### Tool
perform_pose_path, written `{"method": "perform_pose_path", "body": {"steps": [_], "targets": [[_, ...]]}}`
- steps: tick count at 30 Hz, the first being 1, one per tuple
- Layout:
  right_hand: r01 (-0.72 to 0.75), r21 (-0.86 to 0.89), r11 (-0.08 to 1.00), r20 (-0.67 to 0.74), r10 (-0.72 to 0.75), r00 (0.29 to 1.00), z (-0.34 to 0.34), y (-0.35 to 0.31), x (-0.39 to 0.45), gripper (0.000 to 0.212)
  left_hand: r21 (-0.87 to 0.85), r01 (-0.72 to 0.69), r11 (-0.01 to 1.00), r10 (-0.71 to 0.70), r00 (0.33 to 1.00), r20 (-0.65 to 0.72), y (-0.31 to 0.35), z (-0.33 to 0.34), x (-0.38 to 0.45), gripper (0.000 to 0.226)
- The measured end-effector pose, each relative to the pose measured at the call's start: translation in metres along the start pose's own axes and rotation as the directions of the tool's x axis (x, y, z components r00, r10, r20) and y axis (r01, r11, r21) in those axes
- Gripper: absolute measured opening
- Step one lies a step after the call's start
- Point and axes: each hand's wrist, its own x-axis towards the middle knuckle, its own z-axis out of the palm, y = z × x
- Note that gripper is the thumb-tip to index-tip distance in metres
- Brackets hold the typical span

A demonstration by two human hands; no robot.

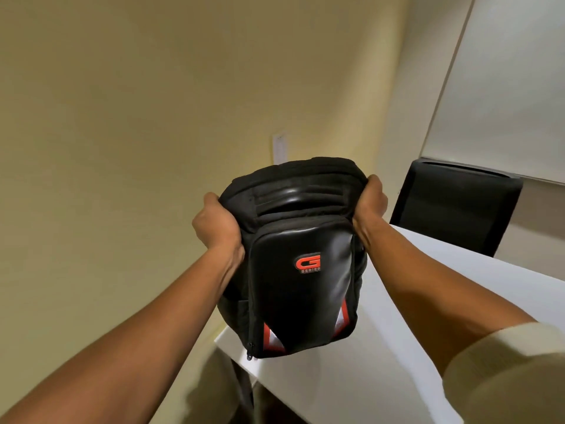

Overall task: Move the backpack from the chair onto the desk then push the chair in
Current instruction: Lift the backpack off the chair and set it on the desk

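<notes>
I see one backpack (293,258) at the centre of the frame, gripped on both sides near its top. My left hand (215,224) is clenched on its left edge, my right hand (371,203) on its right edge. The bag is black, part matte woven fabric, part glossy leather-like panel that catches the light. Its front pocket is a rounded rectangle with one red "G" logo (308,262) and two red-and-white wedges at the lower corners. One zipper pull hangs at lower left. The bag's base is at the near corner of the surface (397,347), which is smooth, white and flat, filling the lower right; I cannot tell whether it rests there. One black chair (455,206), its back a flat rectangle, stands behind the surface at right.
</notes>
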Motion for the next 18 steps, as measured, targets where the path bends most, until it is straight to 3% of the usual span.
{"method": "perform_pose_path", "body": {"steps": [12,18], "targets": [[-0.068,-0.151,0.986,0.187,0.096,0.978,0.069,0.051,0.089,0.030,-0.166,-0.012,0.986,0.000,0.998,-0.070,-0.064,0.024,0.058,0.043],[-0.133,-0.191,0.973,0.288,0.185,0.939,0.083,0.080,0.114,0.027,-0.221,-0.039,0.975,0.010,0.991,-0.132,-0.100,0.024,0.063,0.033]]}}
